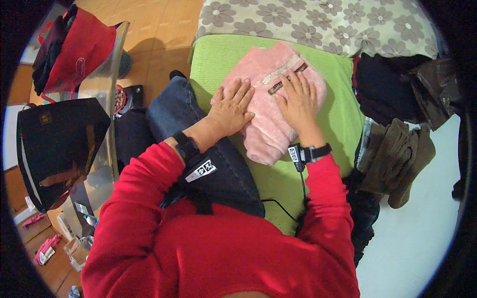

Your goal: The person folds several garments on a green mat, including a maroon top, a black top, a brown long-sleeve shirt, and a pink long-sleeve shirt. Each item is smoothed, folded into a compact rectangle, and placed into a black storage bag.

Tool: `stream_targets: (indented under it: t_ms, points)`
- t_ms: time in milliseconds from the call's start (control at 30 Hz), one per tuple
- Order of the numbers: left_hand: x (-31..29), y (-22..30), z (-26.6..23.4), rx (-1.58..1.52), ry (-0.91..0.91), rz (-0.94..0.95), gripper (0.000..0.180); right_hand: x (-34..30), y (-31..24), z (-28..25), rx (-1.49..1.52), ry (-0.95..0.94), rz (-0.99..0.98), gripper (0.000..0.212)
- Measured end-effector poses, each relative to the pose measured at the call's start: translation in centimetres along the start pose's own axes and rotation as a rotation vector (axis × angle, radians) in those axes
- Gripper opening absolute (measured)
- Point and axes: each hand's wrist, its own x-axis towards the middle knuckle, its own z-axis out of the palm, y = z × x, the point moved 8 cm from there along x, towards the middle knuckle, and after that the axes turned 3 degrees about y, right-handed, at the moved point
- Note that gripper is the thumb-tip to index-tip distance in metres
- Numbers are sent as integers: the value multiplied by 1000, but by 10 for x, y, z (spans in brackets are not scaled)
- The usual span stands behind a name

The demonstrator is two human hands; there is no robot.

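Observation:
A folded pink fuzzy cloth item (263, 119), with a pale band and a dark strip across it, lies on a light green textured cover (213, 59). My left hand (231, 111) rests flat on its left side, fingers stretched and slightly apart. On the right part, beside the dark strip, my right hand (299, 103) presses flat with fingers extended. Neither hand grips the cloth. Whether it is a garment or a blanket I cannot tell.
Blue jeans (174, 107) lie left of the cloth. Folded brown trousers (397, 154) and dark clothes (385, 89) are stacked at the right. A red bag (92, 49) and a black bag (64, 144) stand at the left. A cable (285, 212) hangs near my right forearm.

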Motion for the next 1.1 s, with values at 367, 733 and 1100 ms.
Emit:
stream_targets:
  t_ms: [367, 733, 1100]
  points:
    - [43, -62, -14, -284, 289, -216, 74, -18, 7, -1, 44, 150, -6, 52]
    - [55, -70, 49, -1048, -309, -463, 28, -141, 31, 70, 1682, 145, 1021, 78]
    - [46, 46, -80, -1248, -184, -360, 62, -149, 46, -8, 1758, -7, 950, 63]
